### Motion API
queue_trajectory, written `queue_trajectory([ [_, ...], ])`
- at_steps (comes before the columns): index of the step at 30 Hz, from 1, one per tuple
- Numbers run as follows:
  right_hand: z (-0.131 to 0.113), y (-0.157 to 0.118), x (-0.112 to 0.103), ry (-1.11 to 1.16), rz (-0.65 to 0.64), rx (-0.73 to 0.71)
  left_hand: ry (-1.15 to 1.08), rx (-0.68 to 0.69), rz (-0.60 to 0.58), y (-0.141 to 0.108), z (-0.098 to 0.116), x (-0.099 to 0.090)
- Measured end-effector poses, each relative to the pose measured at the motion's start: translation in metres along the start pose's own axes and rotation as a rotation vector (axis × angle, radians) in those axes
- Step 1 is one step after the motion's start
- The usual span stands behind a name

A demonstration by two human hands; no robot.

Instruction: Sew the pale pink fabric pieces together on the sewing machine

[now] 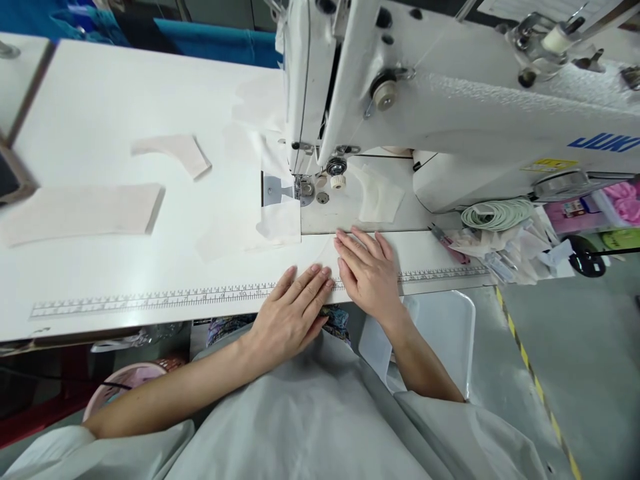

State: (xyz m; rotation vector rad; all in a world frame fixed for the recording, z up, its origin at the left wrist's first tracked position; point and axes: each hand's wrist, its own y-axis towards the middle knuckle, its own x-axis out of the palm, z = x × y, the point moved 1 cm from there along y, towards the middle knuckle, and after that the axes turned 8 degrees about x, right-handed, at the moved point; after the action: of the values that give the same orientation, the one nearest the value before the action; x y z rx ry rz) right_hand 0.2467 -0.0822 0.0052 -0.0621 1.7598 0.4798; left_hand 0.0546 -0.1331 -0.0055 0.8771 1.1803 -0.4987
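Observation:
My left hand (pixel 297 307) lies flat, palm down, across the printed ruler (pixel 200 295) at the front edge of the white table (pixel 90 267). Beside it, my right hand (pixel 367 270) rests flat on the table, fingers extended toward the machine bed. Beyond them is the sewing machine (pixel 305 190) with its presser foot. Pale fabric (pixel 280 222) lies left of the needle, and a cream piece (pixel 379 193) sits on the bed at the right. Two cut pale pieces, one curved (pixel 175 152) and one long (pixel 85 210), lie on the left of the table.
Thread snips (pixel 450 245), a coil of pale green cord (pixel 497 215) and fabric scraps (pixel 520 247) are at the right end. A white tray (pixel 445 333) is below the table edge, and a pink basket (pixel 125 383) stands at lower left.

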Motion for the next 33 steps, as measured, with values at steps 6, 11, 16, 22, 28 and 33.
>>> queue_trajectory([
  [6,0.009,0.005,0.004,0.033,0.175,0.291,-0.040,-0.002,0.011,0.000,0.000,-0.001],
  [11,-0.001,0.015,0.011,0.086,0.151,0.254,-0.148,0.010,0.067,-0.004,-0.002,-0.006],
  [16,-0.016,0.020,0.008,0.187,0.199,0.133,-0.387,-0.137,0.212,-0.006,-0.030,-0.034],
  [22,-0.046,0.025,-0.001,0.245,0.200,-0.019,-0.760,-0.520,0.120,0.017,-0.077,-0.057],
  [28,-0.061,0.035,-0.005,0.697,-0.050,0.125,-1.081,-0.609,0.055,0.032,-0.111,-0.052],
  [33,-0.059,0.053,-0.007,0.941,-0.376,0.165,-1.150,-0.764,-0.036,0.043,-0.148,-0.055],
])
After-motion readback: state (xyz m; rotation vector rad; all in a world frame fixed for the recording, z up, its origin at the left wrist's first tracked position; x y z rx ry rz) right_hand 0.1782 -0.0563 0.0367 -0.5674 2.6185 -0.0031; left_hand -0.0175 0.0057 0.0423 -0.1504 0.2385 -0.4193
